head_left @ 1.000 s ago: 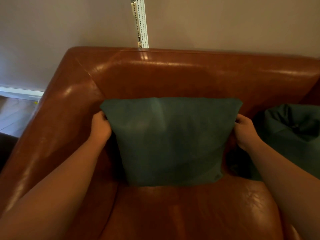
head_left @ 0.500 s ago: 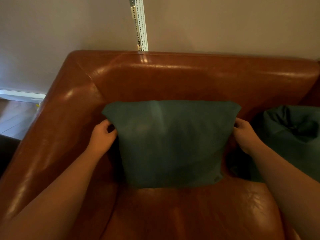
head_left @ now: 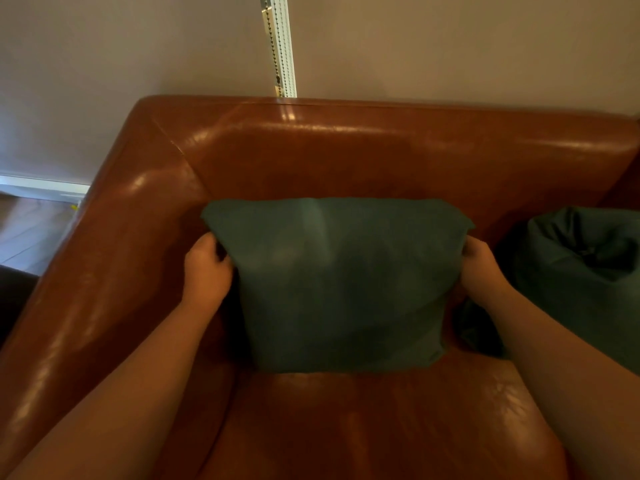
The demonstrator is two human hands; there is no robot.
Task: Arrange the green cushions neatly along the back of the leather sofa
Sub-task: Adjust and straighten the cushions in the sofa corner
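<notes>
A green cushion (head_left: 341,285) stands upright on the seat of the brown leather sofa (head_left: 346,147), its back against the backrest near the left corner. My left hand (head_left: 206,271) grips its upper left edge and my right hand (head_left: 479,263) grips its upper right edge. A second green cushion (head_left: 585,271) lies slumped and dented on the seat at the right, partly cut off by the frame edge.
The sofa's left armrest (head_left: 90,278) runs along the left side. A pale wall is behind the sofa, with a blind and its bead chain (head_left: 278,46) hanging above the backrest. Wooden floor (head_left: 27,230) and a white baseboard show at the far left.
The cushion has settled slightly lower against the backrest. My left hand has slid a little down its left edge, and my right hand has stayed on the right edge.
</notes>
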